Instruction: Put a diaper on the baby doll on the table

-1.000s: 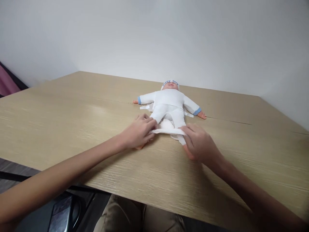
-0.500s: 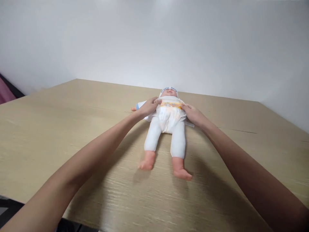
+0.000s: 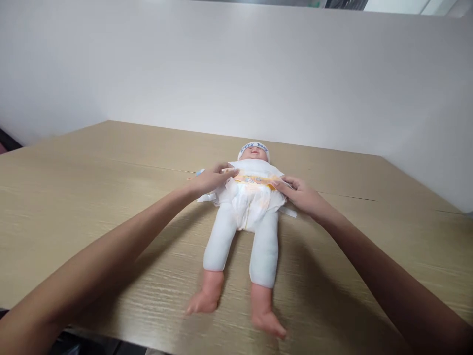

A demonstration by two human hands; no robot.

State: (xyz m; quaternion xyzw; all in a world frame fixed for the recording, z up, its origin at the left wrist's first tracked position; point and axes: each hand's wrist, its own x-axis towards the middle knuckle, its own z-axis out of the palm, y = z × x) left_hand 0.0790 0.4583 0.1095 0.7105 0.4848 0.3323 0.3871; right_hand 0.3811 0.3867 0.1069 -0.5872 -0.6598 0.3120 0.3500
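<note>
A baby doll (image 3: 263, 256) lies on its back, its bare feet towards me and its lettered white cap at the far end. Round its hips a white diaper (image 3: 250, 207) with an orange printed waist strip has its front panel folded up over the belly. My left hand (image 3: 216, 178) holds the panel's left edge, thumb on top. At the right edge, my right hand (image 3: 297, 193) grips the diaper with bent fingers. White side tabs (image 3: 288, 212) stick out below both hands. What the undersides of my fingers touch is hidden.
The doll rests on a light wood-grain table (image 3: 111, 207) with a thin seam across it. A plain pale wall (image 3: 236, 74) stands behind the table. Dark items (image 3: 92, 343) show below the near edge at the lower left.
The view has shifted, so the doll appears larger and its feet lower. Both hands have moved slightly outward along the diaper's front panel, which now lies spread wider across the belly.
</note>
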